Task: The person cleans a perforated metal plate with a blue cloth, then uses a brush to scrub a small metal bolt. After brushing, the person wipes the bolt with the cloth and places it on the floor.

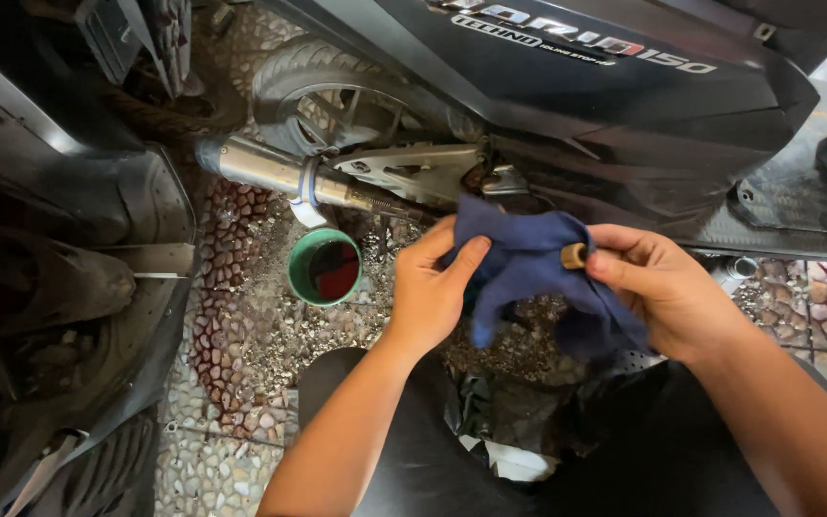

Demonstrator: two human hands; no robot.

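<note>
A dark blue rag point(525, 266) is bunched between both my hands in the middle of the head view. My left hand point(430, 285) grips its left side with thumb and fingers. My right hand point(658, 287) pinches a small tan cylindrical part point(573, 256) against the rag, with cloth draped under the palm. Both hands hover over my knees in front of a black scooter point(624, 105).
A green cup point(324, 267) with dark red liquid stands on the pebble floor point(241, 335) below the chrome exhaust pipe point(270, 170). The rear wheel point(337, 96) is behind it. Another dark scooter's body panel point(59, 287) fills the left side. Crumpled plastic point(500, 450) lies between my knees.
</note>
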